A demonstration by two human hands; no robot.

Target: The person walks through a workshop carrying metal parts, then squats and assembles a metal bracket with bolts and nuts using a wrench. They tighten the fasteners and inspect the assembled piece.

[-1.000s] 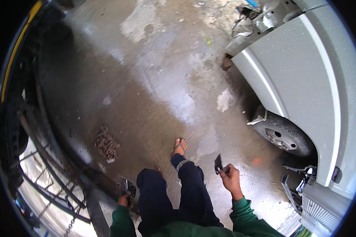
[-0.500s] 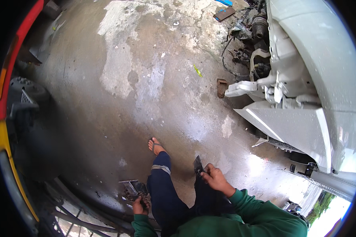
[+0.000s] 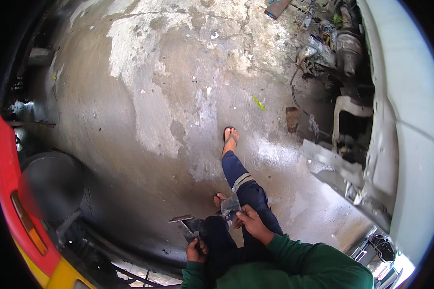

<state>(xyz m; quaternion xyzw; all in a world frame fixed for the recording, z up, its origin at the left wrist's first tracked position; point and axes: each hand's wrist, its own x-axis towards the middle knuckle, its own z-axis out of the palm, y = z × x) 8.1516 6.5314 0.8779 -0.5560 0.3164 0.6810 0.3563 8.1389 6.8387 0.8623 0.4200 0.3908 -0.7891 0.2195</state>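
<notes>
My left hand (image 3: 196, 251) is closed around a dark metal part (image 3: 190, 228) with a flat rusty bar across its far end; its exact kind does not show. My right hand (image 3: 253, 223) pinches a flat grey metal plate (image 3: 230, 206) with a round hole, perhaps a bracket, in front of my thigh. The two parts are apart, held low near my knees. My fingers hide the gripped ends of both.
At right stands a white car body (image 3: 414, 144), its opened front showing engine parts (image 3: 349, 50) and cables. A red and yellow vehicle (image 3: 9, 159) with a round dark mirror (image 3: 51, 187) is at left. A rusty block (image 3: 292, 119) and a green leaf (image 3: 259, 103) lie on the wet concrete floor (image 3: 144, 111).
I have stepped forward, with my other foot now in front. Both hands still hold their parts; the right-hand plate has turned its broad face into view and come nearer the left part.
</notes>
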